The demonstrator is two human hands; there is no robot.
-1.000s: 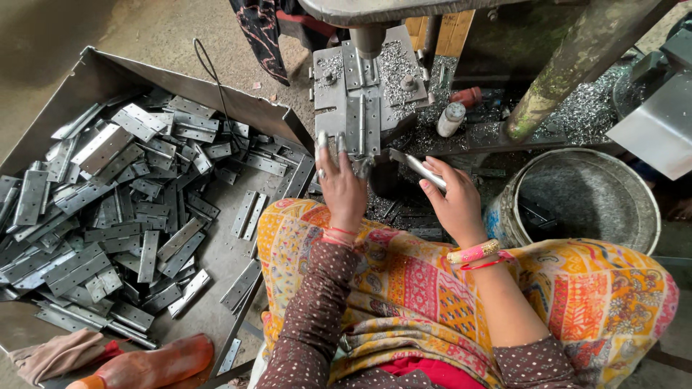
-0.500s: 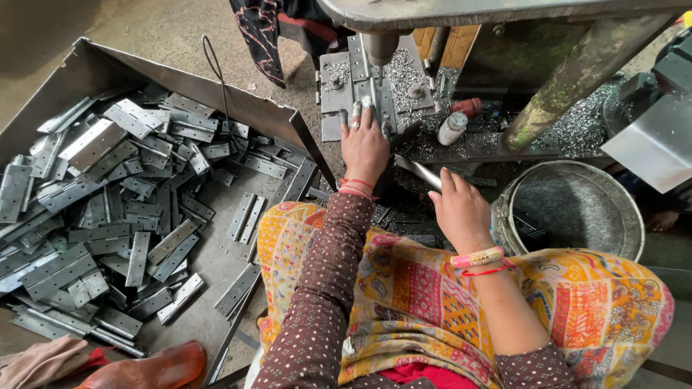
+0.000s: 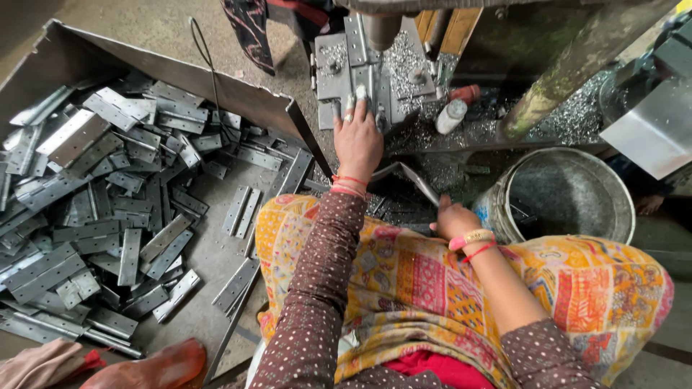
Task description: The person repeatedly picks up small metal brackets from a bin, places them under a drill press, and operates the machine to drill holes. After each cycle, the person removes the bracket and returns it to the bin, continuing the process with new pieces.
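Note:
My left hand reaches forward to the press table, its fingertips gripping a grey hinge plate that lies under the round spindle. My right hand rests by my lap, shut on a bent grey metal hinge that sticks out to the left of it. Both wrists wear red and pink bangles. A patterned yellow cloth covers my knees below both hands.
A large sheet-metal tray on the left holds several grey hinges. A round metal bucket stands at the right. A small white bottle and metal shavings lie by the machine. An orange cloth lies bottom left.
My left hand has stretched farther forward onto the plate under the spindle. My right hand has drawn back toward my lap with the hinge in it.

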